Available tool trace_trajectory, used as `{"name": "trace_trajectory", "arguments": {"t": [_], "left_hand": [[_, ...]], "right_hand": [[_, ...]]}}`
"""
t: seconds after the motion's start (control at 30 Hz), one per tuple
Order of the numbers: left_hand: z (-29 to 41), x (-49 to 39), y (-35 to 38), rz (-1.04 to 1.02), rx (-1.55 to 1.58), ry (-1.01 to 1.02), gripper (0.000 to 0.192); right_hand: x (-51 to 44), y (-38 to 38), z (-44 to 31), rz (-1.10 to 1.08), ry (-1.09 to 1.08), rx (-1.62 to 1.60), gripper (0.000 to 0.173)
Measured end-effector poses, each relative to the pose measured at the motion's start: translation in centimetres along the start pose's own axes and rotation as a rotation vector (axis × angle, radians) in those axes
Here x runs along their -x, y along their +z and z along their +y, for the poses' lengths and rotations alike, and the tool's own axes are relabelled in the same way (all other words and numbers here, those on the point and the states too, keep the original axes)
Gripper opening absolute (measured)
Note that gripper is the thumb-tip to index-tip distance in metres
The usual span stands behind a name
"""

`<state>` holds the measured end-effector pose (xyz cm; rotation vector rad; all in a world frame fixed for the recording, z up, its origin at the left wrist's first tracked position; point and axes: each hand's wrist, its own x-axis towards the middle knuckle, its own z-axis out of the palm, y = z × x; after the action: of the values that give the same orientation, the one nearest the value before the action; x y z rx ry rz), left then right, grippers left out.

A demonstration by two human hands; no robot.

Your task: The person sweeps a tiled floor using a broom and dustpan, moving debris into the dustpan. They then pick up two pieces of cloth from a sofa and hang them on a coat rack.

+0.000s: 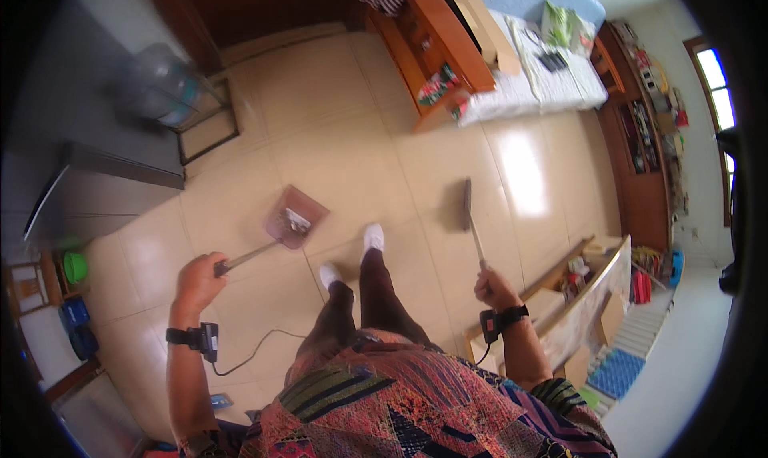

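Observation:
My left hand (198,284) grips the end of the handle of a pinkish long-handled dustpan (277,215). White scraps and dark debris (296,222) lie in its pan. On the other side of my feet, my right hand (497,288) is closed around the pale handle of a broom (474,221). The broom's narrow dark head (467,204) appears at or just above the floor, apart from the dustpan; contact cannot be told. Both wrists wear black strapped devices, and a cable hangs from the left one.
Tan floor tiles (324,110) stretch ahead of my white shoes (373,237). A large water bottle (174,92) stands at the left beside a dark cabinet (120,185). A wooden bench (444,44) with white covering is ahead right. A low table (576,314) bearing boxes stands near my right arm.

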<state>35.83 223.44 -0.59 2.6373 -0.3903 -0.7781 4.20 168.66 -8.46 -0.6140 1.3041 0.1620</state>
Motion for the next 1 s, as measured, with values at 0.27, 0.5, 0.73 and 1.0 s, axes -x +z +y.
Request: {"name": "trace_trajectory", "arguments": {"t": [0.27,0.5,0.73,1.0], "left_hand": [[0.3,-0.4,0.8,0.006,-0.144,-0.044,0.022],[-1.4,-0.4,1.7,0.039,-0.087,-0.002,0.028],[-1.9,0.7,2.7,0.150,-0.104,0.001,0.027],[-1.7,0.9,2.8,0.161,0.010,-0.069,0.035]], "right_hand": [[0.5,8.0,4.6,-0.141,-0.023,0.524,0.017],[2.8,16.3,1.3,-0.400,-0.071,0.403,0.008],[5.9,20.9,-3.6,-0.655,0.082,0.213,0.017],[4.3,24.6,-8.1,-0.858,-0.274,0.426,0.026]]}}
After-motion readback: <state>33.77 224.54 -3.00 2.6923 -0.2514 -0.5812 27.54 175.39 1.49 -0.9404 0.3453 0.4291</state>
